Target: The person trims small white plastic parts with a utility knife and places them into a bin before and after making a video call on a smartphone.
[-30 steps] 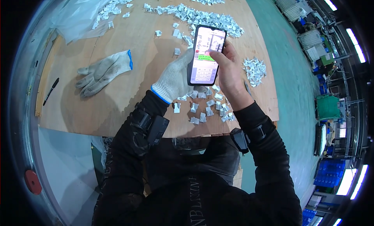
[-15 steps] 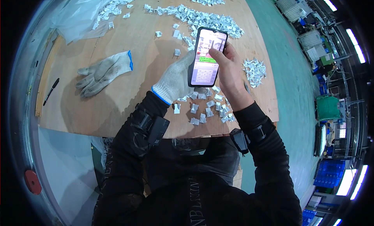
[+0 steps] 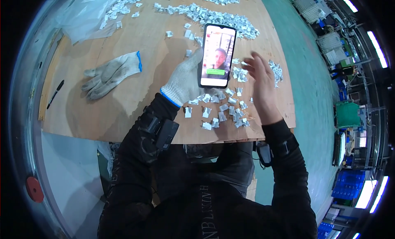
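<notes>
My left hand (image 3: 184,79), in a grey knitted glove with a blue cuff edge, is closed around a smartphone (image 3: 217,55) held upright above the table. Its lit screen shows a picture of a person with a green bar beneath. Bare and off to the right of the phone, my right hand (image 3: 262,83) has its fingers apart and holds nothing. Small silvery sheet-metal parts (image 3: 223,116) lie scattered under and in front of the phone. Part of a small heap of the same pieces (image 3: 276,72) is hidden behind my right hand.
A second glove (image 3: 112,75) lies flat on the wooden table (image 3: 135,41), with a black pen (image 3: 55,94) farther left. Clear plastic sheeting (image 3: 84,18) covers the far left corner. Larger piles of metal parts (image 3: 222,19) spread along the back. Beyond the right edge is green floor (image 3: 312,128).
My right hand has pulled away from the phone to the right, its thumb off the screen. The screen went from a keypad and chat to a large picture. The phone shifted slightly up and left.
</notes>
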A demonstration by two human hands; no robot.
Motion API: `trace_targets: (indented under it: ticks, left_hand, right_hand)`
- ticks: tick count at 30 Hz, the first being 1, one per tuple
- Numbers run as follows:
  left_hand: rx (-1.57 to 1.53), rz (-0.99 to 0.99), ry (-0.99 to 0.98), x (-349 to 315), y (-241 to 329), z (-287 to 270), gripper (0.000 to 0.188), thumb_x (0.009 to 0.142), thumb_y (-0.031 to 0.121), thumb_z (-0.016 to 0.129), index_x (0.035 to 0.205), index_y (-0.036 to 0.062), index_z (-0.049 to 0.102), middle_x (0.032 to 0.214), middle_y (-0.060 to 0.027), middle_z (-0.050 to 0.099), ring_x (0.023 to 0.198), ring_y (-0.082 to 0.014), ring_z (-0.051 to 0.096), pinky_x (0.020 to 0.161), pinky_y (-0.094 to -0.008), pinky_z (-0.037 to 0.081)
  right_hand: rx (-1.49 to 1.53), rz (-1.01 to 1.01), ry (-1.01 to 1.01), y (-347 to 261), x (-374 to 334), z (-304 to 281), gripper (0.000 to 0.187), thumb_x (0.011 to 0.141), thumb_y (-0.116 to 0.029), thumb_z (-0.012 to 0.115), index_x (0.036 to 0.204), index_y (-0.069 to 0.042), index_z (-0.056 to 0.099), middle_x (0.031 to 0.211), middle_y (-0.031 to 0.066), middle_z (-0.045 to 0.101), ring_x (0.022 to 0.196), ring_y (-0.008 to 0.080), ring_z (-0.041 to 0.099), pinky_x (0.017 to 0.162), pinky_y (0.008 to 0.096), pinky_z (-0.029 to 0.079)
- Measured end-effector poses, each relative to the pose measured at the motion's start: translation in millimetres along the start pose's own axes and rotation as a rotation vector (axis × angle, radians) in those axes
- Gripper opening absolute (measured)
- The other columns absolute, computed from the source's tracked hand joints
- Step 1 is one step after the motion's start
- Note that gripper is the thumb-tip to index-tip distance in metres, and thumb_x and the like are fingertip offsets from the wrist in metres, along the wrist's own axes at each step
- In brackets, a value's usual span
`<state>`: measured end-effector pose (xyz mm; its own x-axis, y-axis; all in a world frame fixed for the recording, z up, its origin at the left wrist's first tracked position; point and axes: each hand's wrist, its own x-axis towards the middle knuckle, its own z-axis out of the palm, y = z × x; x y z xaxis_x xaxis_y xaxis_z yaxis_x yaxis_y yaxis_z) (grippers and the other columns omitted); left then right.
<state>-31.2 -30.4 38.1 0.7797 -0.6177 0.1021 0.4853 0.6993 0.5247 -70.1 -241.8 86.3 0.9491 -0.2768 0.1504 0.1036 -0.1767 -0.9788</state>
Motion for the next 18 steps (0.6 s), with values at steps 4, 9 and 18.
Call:
trace_targets:
  ticks: [4,9,18]
  left_hand:
    - [-0.267,-0.116,-0.226,4.2,4.4,-19.7,0.057,0.106,0.052,0.036,0.14,0.007,0.047,0.128,-0.0146,0.061,0.113,-0.0277,0.065,0.087,-0.0425,0.06]
    - [-0.211,0.028,-0.04,-30.8,20.3,-14.6,0.051,0.1,0.041,0.057,0.135,0.0056,0.048,0.123,-0.014,0.064,0.108,-0.0275,0.067,0.09,-0.0418,0.059]
    - [0.073,0.104,0.572,-141.3,98.2,-66.0,0.039,0.103,0.025,0.053,0.136,0.006,0.05,0.13,-0.0072,0.061,0.124,-0.0266,0.058,0.107,-0.0456,0.046]
  right_hand:
    - [-0.205,-0.038,0.127,34.0,-33.0,-90.5,0.043,0.104,-0.03,0.055,0.133,0.001,0.057,0.114,0.0103,0.067,0.103,0.0173,0.063,0.092,0.032,0.048]
    - [-0.353,0.032,0.349,75.0,-55.7,-184.3,0.04,0.103,-0.026,0.056,0.132,0.002,0.057,0.112,0.011,0.067,0.104,0.0178,0.062,0.093,0.0307,0.048]
    - [-0.564,0.025,0.418,120.5,-89.0,-201.0,0.037,0.101,-0.023,0.057,0.125,0.005,0.061,0.113,0.0144,0.068,0.104,0.0196,0.063,0.092,0.0309,0.05]
